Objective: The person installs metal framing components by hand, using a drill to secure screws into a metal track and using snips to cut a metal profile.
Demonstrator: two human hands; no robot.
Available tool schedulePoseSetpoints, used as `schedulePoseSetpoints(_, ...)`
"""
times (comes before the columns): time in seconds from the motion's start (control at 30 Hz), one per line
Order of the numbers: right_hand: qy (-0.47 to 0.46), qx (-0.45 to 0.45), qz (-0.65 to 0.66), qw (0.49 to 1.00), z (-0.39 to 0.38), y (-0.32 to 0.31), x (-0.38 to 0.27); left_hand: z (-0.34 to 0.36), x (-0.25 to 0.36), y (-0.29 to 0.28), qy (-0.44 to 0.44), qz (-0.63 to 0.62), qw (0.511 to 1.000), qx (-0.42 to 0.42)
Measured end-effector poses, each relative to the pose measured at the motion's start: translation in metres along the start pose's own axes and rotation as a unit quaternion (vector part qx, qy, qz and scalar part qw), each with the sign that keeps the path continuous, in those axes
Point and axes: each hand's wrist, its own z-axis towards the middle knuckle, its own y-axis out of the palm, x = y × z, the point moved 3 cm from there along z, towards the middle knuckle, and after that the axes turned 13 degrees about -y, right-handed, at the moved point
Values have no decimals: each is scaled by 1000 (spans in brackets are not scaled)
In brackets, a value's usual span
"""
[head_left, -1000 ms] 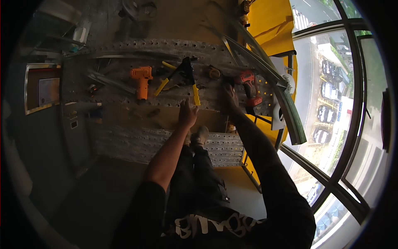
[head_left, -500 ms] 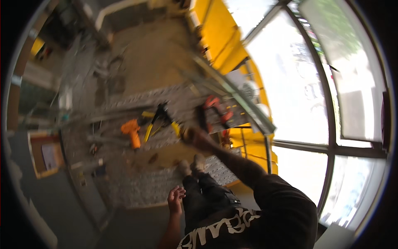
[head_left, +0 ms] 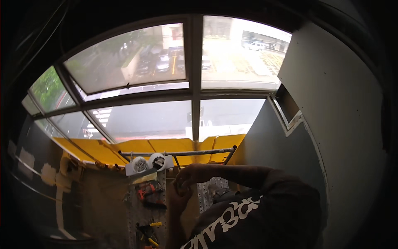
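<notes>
My left hand and my right hand are brought together in front of my body, beside the scaffold rail. The right fingers are curled down over the left, whose fingers are also bent inward. Whatever lies between them is hidden and too dark to make out. Left of the hands, a red and black tool rests on the perforated metal platform. Nearer to me lies a pair of black pliers-like hand tools with yellow handles.
A metal rail crosses ahead, with a white tub of small pale pieces and a white tub of dark pieces beside it. Yellow sheeting lines the area below large windows. A grey wall stands right.
My view has swung right toward the windows. My right hand, earlier reaching out over the platform near the yellow-handled tool, is now drawn in against my left, which was apart with fingers loosely bent.
</notes>
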Motion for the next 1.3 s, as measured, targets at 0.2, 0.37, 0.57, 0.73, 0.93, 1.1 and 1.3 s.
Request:
schedulePoseSetpoints(0.2,-28,274,-120,954,-93,-121,-43,88,159,87,222,410,885,-16)
schedulePoseSetpoints(0.37,-245,433,160,853,-200,-302,-68,173,272,115,320,462,820,113)
schedulePoseSetpoints(0.57,-450,608,34,653,-376,-561,-106,253,418,121,441,513,694,246)
schedulePoseSetpoints(0.73,-349,676,-391,518,-418,-709,-103,311,490,139,472,521,646,297)
schedulePoseSetpoints(0.93,-158,624,-719,262,-408,-706,-141,329,538,187,461,509,632,358)
schedulePoseSetpoints(1.1,-516,684,-29,515,-415,-736,-140,340,570,211,353,535,670,375)
schedulePoseSetpoints(1.3,-466,738,-32,487,-413,-727,-163,368,595,201,574,495,487,434)
